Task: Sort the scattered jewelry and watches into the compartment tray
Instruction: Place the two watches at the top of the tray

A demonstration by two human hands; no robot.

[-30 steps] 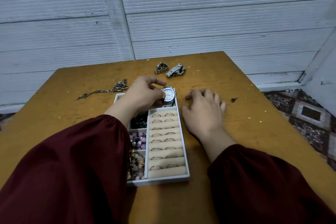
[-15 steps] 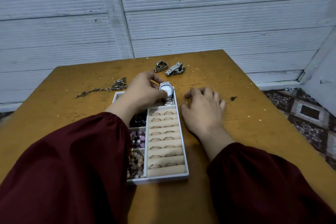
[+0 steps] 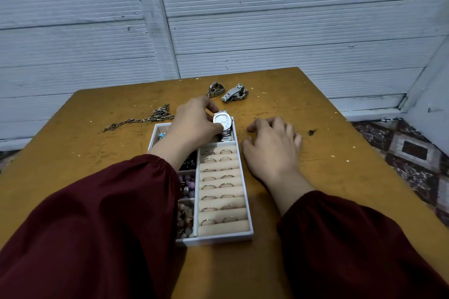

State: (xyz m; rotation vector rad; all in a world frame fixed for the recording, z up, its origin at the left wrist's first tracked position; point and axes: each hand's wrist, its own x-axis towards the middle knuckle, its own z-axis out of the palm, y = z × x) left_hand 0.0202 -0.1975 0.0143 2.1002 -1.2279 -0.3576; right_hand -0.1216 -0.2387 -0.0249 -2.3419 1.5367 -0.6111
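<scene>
The left hand pinches the silver watch (face up) over the tray's far compartment.

At frame centre, the left hand is gripping a silver watch over the tray's far end.

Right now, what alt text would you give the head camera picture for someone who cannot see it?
A person's left hand sets a silver watch into the far end of a white tray holding rings and beads, while the right hand rests on the wooden table. Two more watches and a chain lie beyond.
</scene>
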